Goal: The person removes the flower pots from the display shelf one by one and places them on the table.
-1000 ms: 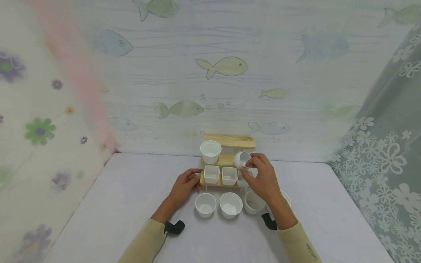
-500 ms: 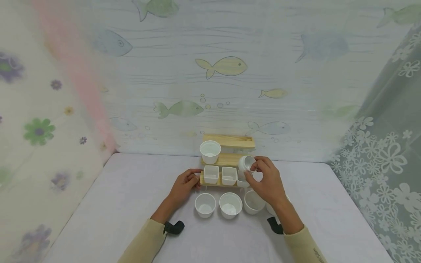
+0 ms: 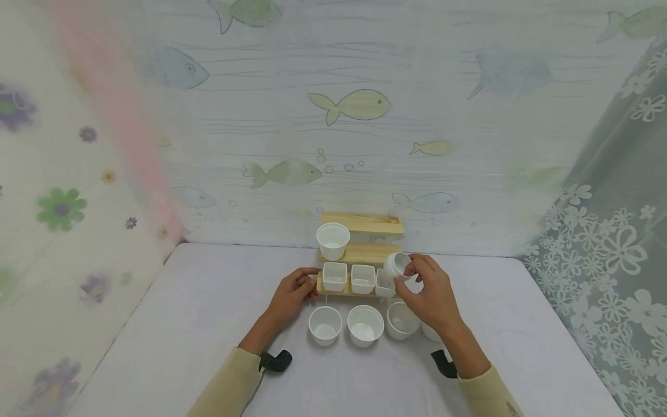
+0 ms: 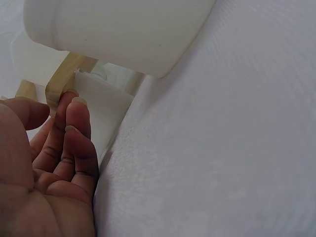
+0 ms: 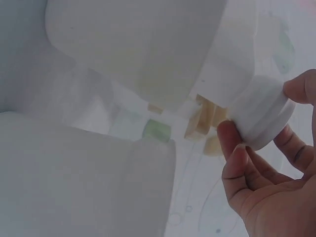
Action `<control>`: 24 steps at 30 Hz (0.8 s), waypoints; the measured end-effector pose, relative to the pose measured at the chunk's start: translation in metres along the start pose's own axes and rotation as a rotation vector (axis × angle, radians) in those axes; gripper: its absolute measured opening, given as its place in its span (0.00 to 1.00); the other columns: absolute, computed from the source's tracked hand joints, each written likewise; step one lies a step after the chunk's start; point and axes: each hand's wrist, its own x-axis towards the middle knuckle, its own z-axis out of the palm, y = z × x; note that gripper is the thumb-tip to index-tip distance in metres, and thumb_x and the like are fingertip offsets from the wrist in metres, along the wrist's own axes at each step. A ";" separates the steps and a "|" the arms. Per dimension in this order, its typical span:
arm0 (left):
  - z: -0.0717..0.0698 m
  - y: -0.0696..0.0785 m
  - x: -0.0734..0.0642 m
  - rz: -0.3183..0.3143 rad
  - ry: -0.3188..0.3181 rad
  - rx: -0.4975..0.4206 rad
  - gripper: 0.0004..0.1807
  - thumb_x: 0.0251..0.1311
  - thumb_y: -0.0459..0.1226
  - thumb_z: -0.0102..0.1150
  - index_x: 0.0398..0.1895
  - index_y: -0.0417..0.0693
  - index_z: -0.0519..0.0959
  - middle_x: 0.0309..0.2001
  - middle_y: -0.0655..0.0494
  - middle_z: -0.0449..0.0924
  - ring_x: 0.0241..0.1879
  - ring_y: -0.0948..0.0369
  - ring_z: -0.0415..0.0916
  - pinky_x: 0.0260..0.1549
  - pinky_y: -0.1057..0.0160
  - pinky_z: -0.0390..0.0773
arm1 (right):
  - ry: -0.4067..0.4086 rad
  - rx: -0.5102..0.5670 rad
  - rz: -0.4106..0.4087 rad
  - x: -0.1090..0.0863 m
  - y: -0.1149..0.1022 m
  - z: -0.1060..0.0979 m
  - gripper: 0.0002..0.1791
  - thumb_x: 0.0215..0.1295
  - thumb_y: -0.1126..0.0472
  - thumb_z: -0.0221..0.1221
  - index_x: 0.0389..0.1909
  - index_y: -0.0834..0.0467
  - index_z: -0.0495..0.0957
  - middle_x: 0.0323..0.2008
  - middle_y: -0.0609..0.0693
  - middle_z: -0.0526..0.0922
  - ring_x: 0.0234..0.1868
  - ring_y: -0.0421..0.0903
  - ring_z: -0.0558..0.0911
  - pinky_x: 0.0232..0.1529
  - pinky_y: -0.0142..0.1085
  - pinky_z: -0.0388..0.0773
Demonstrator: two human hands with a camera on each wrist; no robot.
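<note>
My right hand point(image 3: 431, 294) pinches a small round white cup point(image 3: 397, 264) between thumb and fingers. The cup is tipped with its mouth toward the palm, and it overlaps the right end of the tiered wooden stand point(image 3: 365, 253). In the right wrist view its ridged white side point(image 5: 261, 113) faces the camera. At the left end of the lowest tier, my left hand point(image 3: 293, 294) grips the wood, thumb on one side and curled fingers on the other. Square white cups point(image 3: 335, 277) line that tier, the rightmost partly behind the held cup.
A larger round white cup point(image 3: 333, 241) stands on the middle tier, at left. Several round white cups point(image 3: 365, 326) form a row on the white tablecloth point(image 3: 208, 324) before the stand, the rightmost partly behind my right wrist. A fish-patterned curtain point(image 3: 292, 139) hangs close behind.
My right hand has moved right and toward me with the small cup, away from the middle tier. The left hand stays at the stand's end.
</note>
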 end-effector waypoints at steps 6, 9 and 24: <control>0.000 -0.003 0.002 -0.003 0.002 -0.006 0.15 0.79 0.33 0.54 0.65 0.46 0.79 0.36 0.48 0.84 0.36 0.57 0.83 0.38 0.64 0.83 | 0.004 -0.014 -0.005 -0.004 0.004 -0.002 0.14 0.60 0.66 0.72 0.34 0.56 0.74 0.52 0.54 0.85 0.56 0.53 0.84 0.38 0.46 0.81; -0.001 -0.003 0.002 -0.003 0.001 -0.001 0.15 0.80 0.33 0.54 0.64 0.48 0.79 0.36 0.48 0.84 0.36 0.56 0.83 0.38 0.64 0.83 | 0.016 -0.006 -0.015 -0.006 0.005 -0.005 0.14 0.59 0.66 0.73 0.34 0.56 0.75 0.54 0.54 0.85 0.55 0.52 0.84 0.37 0.44 0.81; -0.002 -0.003 0.001 0.007 -0.007 -0.003 0.16 0.80 0.34 0.54 0.65 0.46 0.79 0.36 0.47 0.83 0.36 0.57 0.83 0.38 0.64 0.83 | 0.058 0.013 -0.042 -0.008 0.006 -0.021 0.15 0.57 0.68 0.74 0.33 0.53 0.76 0.52 0.53 0.87 0.50 0.48 0.83 0.37 0.36 0.77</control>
